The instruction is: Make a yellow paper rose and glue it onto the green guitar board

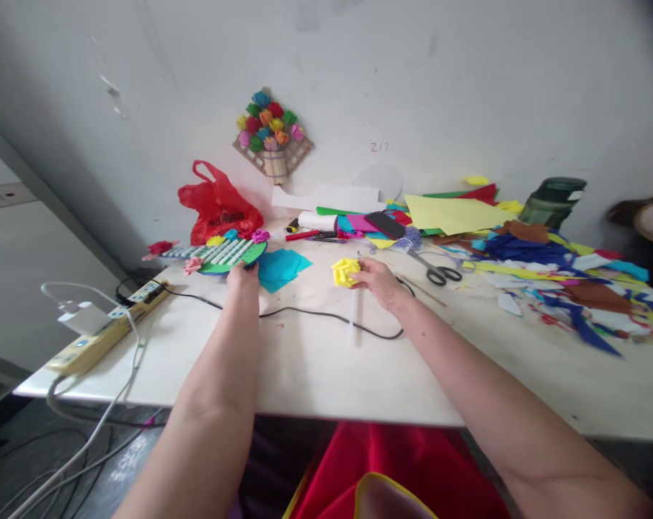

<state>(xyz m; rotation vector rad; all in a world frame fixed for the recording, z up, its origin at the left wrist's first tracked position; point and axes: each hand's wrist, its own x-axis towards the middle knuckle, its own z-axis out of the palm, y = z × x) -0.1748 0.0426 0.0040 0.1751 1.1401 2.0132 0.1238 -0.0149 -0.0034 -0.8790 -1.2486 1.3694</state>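
Note:
My right hand [376, 280] pinches a yellow crumpled paper flower [345, 272] over the middle of the table. At the edge of a green and blue craft piece [234, 254] with white strips and small paper flowers is my left hand [243, 277]; its fingers are partly hidden, and it touches the piece's near edge. Turquoise paper sheets [283, 268] lie just right of that hand. A black cable [316, 311] crosses the table below both hands.
Scissors [440, 272] lie right of my right hand. Colored paper scraps [586, 288] and a green bottle [553, 202] are at the right. A red plastic bag [215, 205] stands by the wall. A power strip [83, 351] lies at the left edge.

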